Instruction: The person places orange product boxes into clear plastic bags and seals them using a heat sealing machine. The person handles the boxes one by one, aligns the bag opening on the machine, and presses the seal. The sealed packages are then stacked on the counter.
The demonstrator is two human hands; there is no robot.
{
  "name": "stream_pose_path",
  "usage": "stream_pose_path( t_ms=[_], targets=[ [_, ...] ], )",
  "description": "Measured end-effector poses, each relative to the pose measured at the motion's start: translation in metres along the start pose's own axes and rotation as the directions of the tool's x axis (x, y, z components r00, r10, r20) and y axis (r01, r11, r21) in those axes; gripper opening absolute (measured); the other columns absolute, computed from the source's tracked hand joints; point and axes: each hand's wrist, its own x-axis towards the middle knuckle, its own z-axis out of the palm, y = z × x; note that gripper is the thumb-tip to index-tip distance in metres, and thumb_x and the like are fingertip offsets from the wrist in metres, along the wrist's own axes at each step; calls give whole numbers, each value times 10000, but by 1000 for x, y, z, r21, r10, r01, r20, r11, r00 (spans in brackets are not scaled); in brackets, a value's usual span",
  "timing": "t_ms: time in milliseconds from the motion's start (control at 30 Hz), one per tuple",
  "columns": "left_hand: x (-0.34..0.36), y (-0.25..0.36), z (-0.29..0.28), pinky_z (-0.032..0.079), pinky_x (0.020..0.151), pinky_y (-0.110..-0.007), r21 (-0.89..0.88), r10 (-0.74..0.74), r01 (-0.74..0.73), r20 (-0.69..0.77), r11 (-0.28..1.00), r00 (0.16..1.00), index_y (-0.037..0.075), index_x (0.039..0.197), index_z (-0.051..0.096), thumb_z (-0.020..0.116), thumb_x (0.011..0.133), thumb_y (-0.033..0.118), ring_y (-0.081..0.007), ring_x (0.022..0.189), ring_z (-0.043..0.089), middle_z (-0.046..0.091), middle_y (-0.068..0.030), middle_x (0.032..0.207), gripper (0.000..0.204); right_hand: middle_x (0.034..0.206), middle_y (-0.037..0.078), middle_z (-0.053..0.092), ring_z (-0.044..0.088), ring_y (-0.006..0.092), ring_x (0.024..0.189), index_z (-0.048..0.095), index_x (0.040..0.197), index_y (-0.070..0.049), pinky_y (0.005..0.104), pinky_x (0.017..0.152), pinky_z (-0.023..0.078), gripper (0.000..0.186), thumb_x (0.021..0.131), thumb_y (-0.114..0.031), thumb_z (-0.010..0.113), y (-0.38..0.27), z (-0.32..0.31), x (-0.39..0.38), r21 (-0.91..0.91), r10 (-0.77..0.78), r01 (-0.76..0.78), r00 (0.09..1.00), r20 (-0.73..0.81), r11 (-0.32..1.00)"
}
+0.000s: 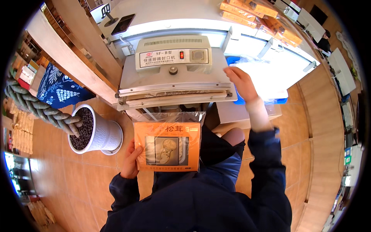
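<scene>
My left hand (131,160) grips the left edge of an orange packet (170,129) in a clear plastic bag. The packet has a dark-framed picture window and hangs above my lap, its clear bag top just below the sealer jaws. In front of me stands a beige bag sealing machine (174,58) with a red switch, a dark knob and long flat jaws (174,96). My right hand (243,83) is raised at the right end of the jaws, beside a blue tray. Its fingers stretch leftward, and I see nothing held in them.
The blue tray (239,92) holds glaring clear plastic and rests on a carton (247,114). Stacked orange packets (247,11) and a phone (123,24) lie on the white counter (162,13). At left are wooden posts (77,46) and a white pot (100,129) with a braided trunk (42,108).
</scene>
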Motion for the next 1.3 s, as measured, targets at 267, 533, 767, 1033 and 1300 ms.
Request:
stream_pose_path(
  t_ms=[267, 533, 767, 1033, 1300],
  targets=[
    [-8, 32, -11, 464, 840, -281, -35, 157, -158, -27, 987, 987, 41, 1272, 403, 531, 880, 112, -158, 965, 560, 552, -53, 1124, 418, 904, 43, 651, 589, 142, 832, 682, 964, -36, 283, 722, 492, 305, 831, -303, 620, 58, 26, 92, 33, 295, -376, 775, 558, 926],
    [67, 141, 58, 447, 921, -329, -23, 274, -273, 19, 962, 962, 28, 1278, 429, 488, 928, 237, -192, 1085, 546, 537, -84, 1231, 411, 827, 92, 646, 599, 124, 749, 641, 943, 64, 219, 676, 482, 273, 867, -197, 607, 45, -68, 73, 344, 210, -209, 977, 36, 915],
    [232, 258, 252, 472, 908, -349, -102, 265, -244, 373, 964, 889, 45, 1224, 496, 500, 928, 265, -209, 1042, 581, 591, -84, 1164, 369, 918, 87, 581, 628, 229, 848, 543, 1037, 22, 319, 689, 526, 194, 872, -82, 546, 9, -178, 39, 603, 286, -125, 942, -177, 788],
    [426, 234, 445, 485, 813, -313, 245, 296, -369, 288, 897, 911, 10, 1132, 541, 606, 859, 203, -184, 938, 599, 615, -76, 1051, 341, 831, 75, 616, 637, 195, 788, 560, 1012, -15, 306, 627, 528, 138, 882, -49, 528, 40, -249, 6, 619, 363, -203, 920, -144, 759],
    [458, 227, 447, 393, 911, -284, 453, 399, -386, 73, 803, 914, 18, 1176, 513, 597, 858, 234, -162, 1131, 468, 510, -69, 1197, 393, 880, 95, 624, 638, 235, 872, 553, 1019, -23, 360, 779, 523, 144, 892, -21, 486, 20, -293, -25, 826, 601, -155, 759, -251, 541]
  ],
)
